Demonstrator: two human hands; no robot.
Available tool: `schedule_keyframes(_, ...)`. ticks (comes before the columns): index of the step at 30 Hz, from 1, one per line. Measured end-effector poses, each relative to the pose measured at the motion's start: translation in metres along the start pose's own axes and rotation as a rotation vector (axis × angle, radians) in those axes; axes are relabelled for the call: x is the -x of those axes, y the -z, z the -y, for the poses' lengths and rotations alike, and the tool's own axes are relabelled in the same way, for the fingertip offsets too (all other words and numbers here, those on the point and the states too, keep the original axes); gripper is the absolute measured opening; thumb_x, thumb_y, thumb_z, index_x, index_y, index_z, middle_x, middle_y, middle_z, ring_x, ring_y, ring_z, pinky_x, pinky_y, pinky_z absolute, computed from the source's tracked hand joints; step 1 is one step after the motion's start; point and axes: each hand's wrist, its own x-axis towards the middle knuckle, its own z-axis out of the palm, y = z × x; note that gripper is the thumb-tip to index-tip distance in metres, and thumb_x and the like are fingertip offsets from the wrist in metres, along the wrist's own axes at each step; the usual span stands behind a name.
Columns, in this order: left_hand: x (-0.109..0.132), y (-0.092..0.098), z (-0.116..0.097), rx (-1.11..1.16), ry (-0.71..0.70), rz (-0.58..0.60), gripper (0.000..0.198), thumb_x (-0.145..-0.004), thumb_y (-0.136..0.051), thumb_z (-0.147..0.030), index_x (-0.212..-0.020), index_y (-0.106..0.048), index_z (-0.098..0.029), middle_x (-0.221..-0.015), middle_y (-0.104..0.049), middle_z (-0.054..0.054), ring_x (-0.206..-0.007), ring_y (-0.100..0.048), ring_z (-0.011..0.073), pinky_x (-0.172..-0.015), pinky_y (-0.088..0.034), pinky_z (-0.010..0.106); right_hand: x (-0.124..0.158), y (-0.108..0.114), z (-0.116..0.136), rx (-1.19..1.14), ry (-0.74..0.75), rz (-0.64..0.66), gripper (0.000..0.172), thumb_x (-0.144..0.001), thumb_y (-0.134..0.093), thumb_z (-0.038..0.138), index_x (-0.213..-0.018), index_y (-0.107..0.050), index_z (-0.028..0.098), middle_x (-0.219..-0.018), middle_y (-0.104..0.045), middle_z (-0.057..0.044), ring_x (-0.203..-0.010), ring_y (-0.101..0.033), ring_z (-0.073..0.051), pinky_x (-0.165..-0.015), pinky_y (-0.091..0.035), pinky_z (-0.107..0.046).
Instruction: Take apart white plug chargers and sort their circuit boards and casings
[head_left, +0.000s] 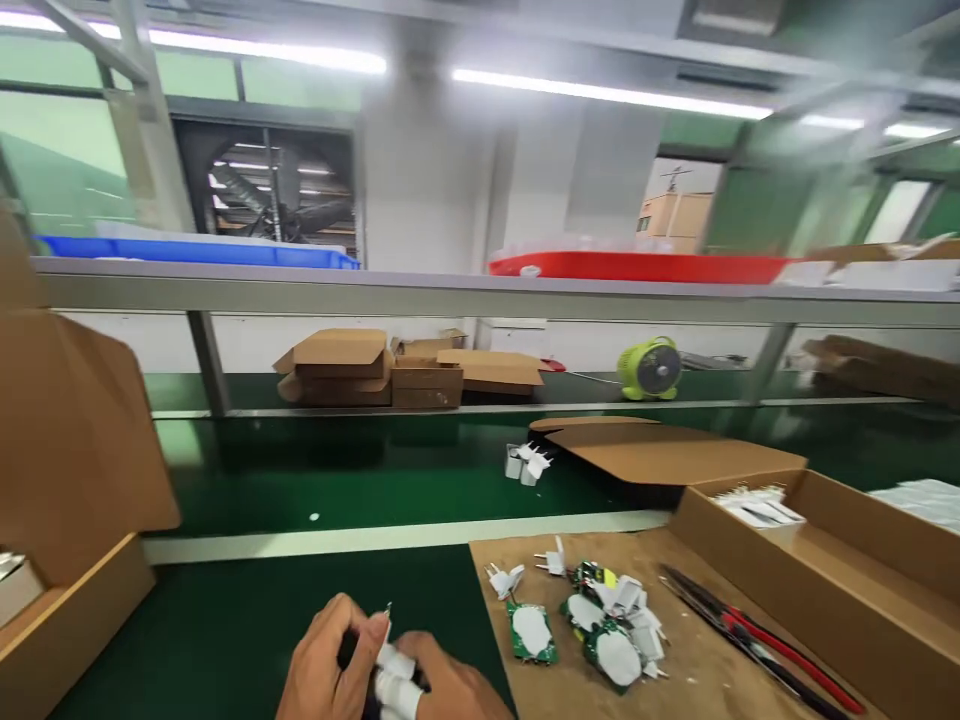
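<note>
At the bottom middle, my left hand (330, 660) and my right hand (442, 685) meet over the green bench top. Together they grip a small white plug part (391, 668) with a thin metal pin sticking up; a dark piece shows behind it, too small to identify. Just right of my hands, a brown cardboard sheet (697, 680) carries a pile of green circuit boards (604, 635) with white pads and loose white plug parts (504, 578).
Red-handled pliers (757, 635) lie on the cardboard sheet. An open cardboard box (840, 570) stands at the right, another box (67, 600) at the left. A green conveyor belt (337, 470) carries white plug parts (526, 464). Beyond are flat cartons (375, 370), a green fan (649, 369), blue and red trays on a shelf.
</note>
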Motion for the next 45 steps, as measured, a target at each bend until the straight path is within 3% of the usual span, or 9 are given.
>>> schedule_keyframes(6,-0.004,0.026,0.011,0.121,-0.018,-0.075,0.050,-0.110,-0.037,-0.061,-0.099,-0.070,-0.025,-0.103,-0.071,0.005,-0.098,-0.068,0.0236,-0.088,-0.052,0.033,0.006,0.023,-0.002,-0.123,0.179,-0.248,0.042,-0.099,-0.053,0.011,-0.135,-0.066,0.027,-0.128,-0.066,-0.011,-0.098,-0.073,-0.021,-0.089,-0.062,-0.027)
schedule_keyframes(9,-0.005,0.033,0.014,0.129,-0.008,-0.127,0.047,-0.111,-0.037,-0.057,-0.102,-0.070,-0.024,-0.101,-0.070,0.005,-0.098,-0.067,0.0233,-0.089,-0.051,0.034,0.009,0.029,0.003,-0.138,0.149,-0.180,0.043,-0.096,-0.053,0.008,-0.131,-0.068,0.027,-0.129,-0.067,-0.011,-0.101,-0.073,-0.021,-0.093,-0.062,-0.028)
schedule_keyframes(13,-0.003,0.028,0.015,0.104,-0.130,-0.051,0.042,-0.114,-0.038,-0.048,-0.104,-0.072,-0.025,-0.106,-0.070,0.005,-0.099,-0.067,0.0210,-0.088,-0.053,0.033,0.010,0.020,0.003,-0.088,0.132,-0.068,0.040,-0.087,-0.056,0.006,-0.120,-0.071,0.024,-0.125,-0.069,-0.012,-0.099,-0.073,-0.022,-0.089,-0.062,-0.029)
schedule_keyframes(16,0.001,0.023,0.019,0.057,-0.233,0.003,0.033,-0.114,-0.042,-0.039,-0.113,-0.072,-0.027,-0.114,-0.070,0.006,-0.106,-0.068,0.0205,-0.093,-0.055,0.032,0.008,0.017,0.002,-0.052,0.165,-0.111,0.041,-0.087,-0.052,0.004,-0.118,-0.071,0.021,-0.121,-0.070,-0.013,-0.096,-0.073,-0.022,-0.085,-0.063,-0.029)
schedule_keyframes(21,0.006,0.025,0.023,0.013,-0.328,-0.074,0.027,-0.113,-0.045,-0.030,-0.129,-0.067,-0.029,-0.123,-0.068,0.007,-0.114,-0.069,0.0195,-0.099,-0.059,0.032,0.008,0.026,0.007,-0.069,0.164,-0.202,0.041,-0.095,-0.046,0.005,-0.126,-0.067,0.023,-0.124,-0.068,-0.013,-0.108,-0.072,-0.022,-0.095,-0.061,-0.030)
schedule_keyframes(27,0.009,0.024,0.016,-0.157,-0.671,0.088,0.043,-0.112,-0.049,-0.041,-0.153,-0.053,-0.027,-0.152,-0.053,0.017,-0.136,-0.061,0.0290,-0.108,-0.059,0.042,0.015,0.018,0.004,-0.039,0.116,-0.038,0.044,-0.078,-0.050,-0.002,-0.113,-0.067,0.020,-0.122,-0.067,-0.013,-0.103,-0.072,-0.025,-0.090,-0.063,-0.033)
schedule_keyframes(32,0.016,0.016,0.021,-0.061,-0.494,0.051,0.033,-0.105,-0.065,-0.030,-0.136,-0.055,-0.025,-0.130,-0.063,0.013,-0.112,-0.070,0.0231,-0.091,-0.065,0.033,0.013,0.014,0.005,-0.169,0.054,-0.146,0.044,-0.094,-0.050,0.006,-0.136,-0.054,0.022,-0.127,-0.067,-0.011,-0.105,-0.073,-0.022,-0.093,-0.062,-0.032)
schedule_keyframes(36,0.017,0.014,0.023,0.037,-0.374,0.048,0.018,-0.104,-0.063,-0.027,-0.119,-0.055,-0.026,-0.116,-0.062,0.007,-0.090,-0.068,0.0173,-0.077,-0.063,0.029,0.012,0.015,0.006,-0.170,0.088,-0.125,0.029,-0.102,-0.050,0.012,-0.126,-0.061,0.024,-0.119,-0.068,-0.010,-0.100,-0.071,-0.022,-0.089,-0.062,-0.033)
schedule_keyframes(45,0.018,0.017,0.015,0.088,-0.296,0.080,0.008,-0.107,-0.056,-0.029,-0.114,-0.057,-0.025,-0.112,-0.062,0.007,-0.092,-0.067,0.0190,-0.080,-0.061,0.031,0.013,0.015,0.009,-0.157,0.077,-0.085,0.033,-0.099,-0.050,0.010,-0.125,-0.065,0.023,-0.116,-0.072,-0.010,-0.101,-0.073,-0.023,-0.090,-0.062,-0.034)
